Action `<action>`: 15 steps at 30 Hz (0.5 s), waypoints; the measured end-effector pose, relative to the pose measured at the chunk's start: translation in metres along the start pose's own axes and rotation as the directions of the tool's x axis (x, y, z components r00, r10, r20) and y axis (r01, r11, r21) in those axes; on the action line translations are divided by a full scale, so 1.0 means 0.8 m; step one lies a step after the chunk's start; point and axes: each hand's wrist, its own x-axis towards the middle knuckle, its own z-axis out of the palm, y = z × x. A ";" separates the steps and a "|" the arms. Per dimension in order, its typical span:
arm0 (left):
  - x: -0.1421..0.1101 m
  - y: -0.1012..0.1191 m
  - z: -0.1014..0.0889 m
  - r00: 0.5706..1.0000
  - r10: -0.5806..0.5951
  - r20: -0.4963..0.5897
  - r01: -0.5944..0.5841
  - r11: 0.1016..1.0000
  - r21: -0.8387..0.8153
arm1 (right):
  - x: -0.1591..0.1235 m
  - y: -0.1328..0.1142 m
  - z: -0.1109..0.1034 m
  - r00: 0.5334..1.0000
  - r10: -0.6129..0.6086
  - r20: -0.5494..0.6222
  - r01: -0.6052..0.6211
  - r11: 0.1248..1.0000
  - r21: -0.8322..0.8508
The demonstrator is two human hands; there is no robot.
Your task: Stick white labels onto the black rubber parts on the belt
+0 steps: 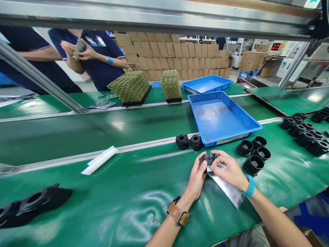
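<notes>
Two hands meet low over the green bench [115, 202], just in front of a blue tray [221, 118]. Three black cups [254, 154] sit just right of them, two black caps [189, 142] just behind. A label strip [228, 188] trails from under the right hand [231, 171], whose fingers curl round it. Between both sets of fingertips sits a small black part [208, 159], pinched by the left hand [196, 178] from its side, wrists angled inward.

Both hands cover most of the small black part [208, 159]; label strip [227, 187] print unreadable.
</notes>
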 end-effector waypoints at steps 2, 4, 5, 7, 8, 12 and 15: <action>-0.001 0.001 0.001 1.000 -0.001 -0.006 0.001 1.000 -0.002 | 0.000 -0.001 0.000 1.000 -0.001 -0.003 0.001 1.000 -0.001; -0.001 0.001 0.002 1.000 0.002 -0.009 -0.002 1.000 -0.003 | -0.001 -0.002 0.001 1.000 -0.006 -0.008 0.006 1.000 -0.008; -0.001 0.001 0.002 1.000 0.006 -0.011 -0.006 1.000 -0.003 | -0.001 -0.002 0.002 1.000 -0.009 -0.012 0.009 1.000 -0.013; -0.002 0.002 0.002 1.000 0.012 -0.013 -0.012 1.000 -0.003 | -0.002 -0.003 0.003 1.000 -0.015 -0.024 0.015 1.000 -0.020; -0.002 0.002 0.003 1.000 0.014 -0.013 -0.014 1.000 -0.003 | -0.002 -0.004 0.004 0.999 -0.016 -0.032 0.016 1.000 -0.023; -0.003 0.002 0.003 1.000 0.021 -0.016 -0.021 1.000 -0.006 | -0.003 -0.005 0.006 0.999 -0.014 -0.043 0.012 0.999 -0.033; -0.003 0.002 0.003 1.000 0.020 -0.018 -0.020 1.000 -0.011 | -0.003 -0.005 0.006 0.999 -0.014 -0.042 0.012 0.999 -0.035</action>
